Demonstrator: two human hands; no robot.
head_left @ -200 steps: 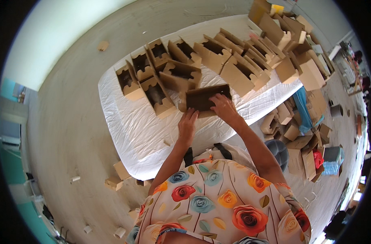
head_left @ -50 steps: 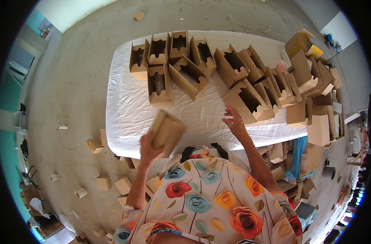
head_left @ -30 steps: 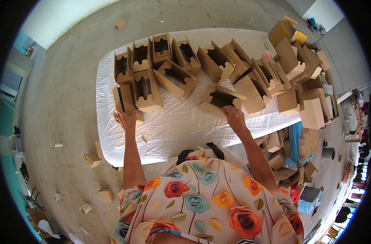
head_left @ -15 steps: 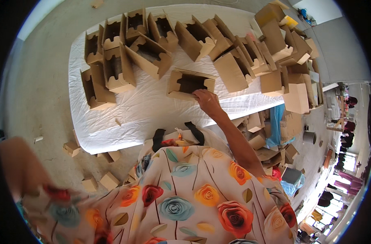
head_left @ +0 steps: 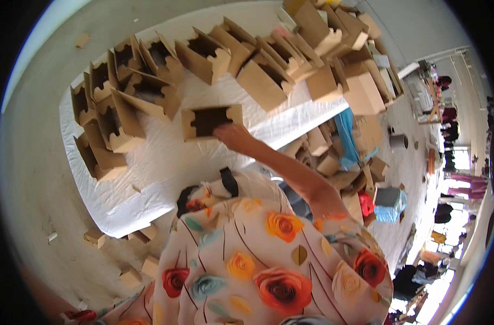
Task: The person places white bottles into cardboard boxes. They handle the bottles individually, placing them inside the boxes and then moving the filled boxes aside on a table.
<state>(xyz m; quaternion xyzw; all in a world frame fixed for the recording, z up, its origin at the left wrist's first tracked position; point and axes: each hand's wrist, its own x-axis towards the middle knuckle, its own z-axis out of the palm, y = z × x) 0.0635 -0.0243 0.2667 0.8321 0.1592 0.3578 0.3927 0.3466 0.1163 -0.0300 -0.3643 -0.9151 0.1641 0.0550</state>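
An open cardboard box (head_left: 189, 128) with notched side flaps and a dark inside sits near the middle of the white-covered table. My right hand (head_left: 235, 137) reaches across to it, with the fingers closed over the near right edge of its wall. The fingertips are partly hidden by the box's edge. Only a blurred bit of my left arm (head_left: 44, 295) shows at the lower left rim, and my left hand is out of the picture. Behind the box stand several similar open cardboard boxes (head_left: 264, 81).
A white sheet (head_left: 165, 179) covers the table. Cardboard boxes (head_left: 360, 89) are piled at its far right end. More cardboard and a blue plastic sheet (head_left: 347, 140) lie on the floor beside the right edge. Small cardboard pieces (head_left: 95, 237) lie on the floor at the left.
The whole view has turned, and the table and boxes have shifted left in it. My left arm has dropped toward the lower left rim. My right hand stays on the same box.
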